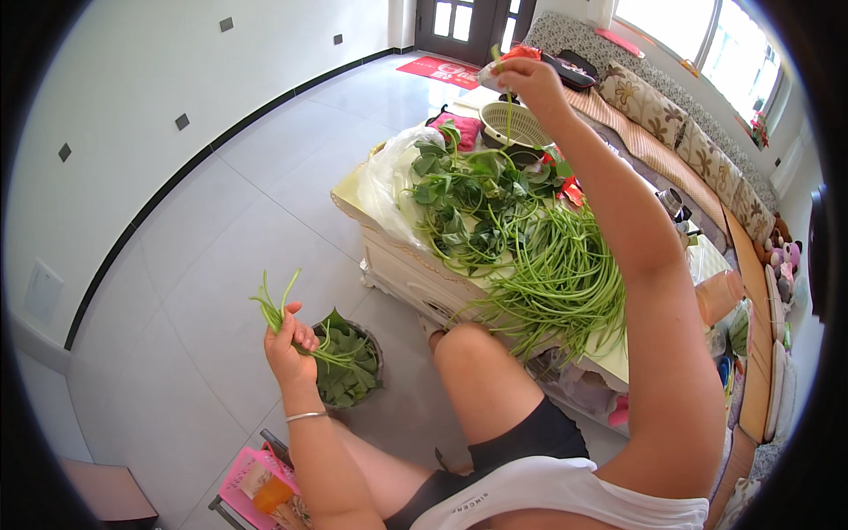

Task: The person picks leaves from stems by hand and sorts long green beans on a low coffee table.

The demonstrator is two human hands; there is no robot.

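Observation:
My left hand is closed round a small bunch of green stems, above and beside a round bin of loose green leaves on the floor. At the far end of the table my right hand is raised, its fingers pinched on one long green stem that hangs down in front of a colander. Between my hands, a leafy heap of greens lies on the table. Nearer me spreads a big pile of bare green stems.
A clear plastic bag lies at the table's left edge, with a pink cloth behind it. A sofa with patterned cushions runs along the right. On the right side stands an orange-tinted jar. A pink basket sits at lower left.

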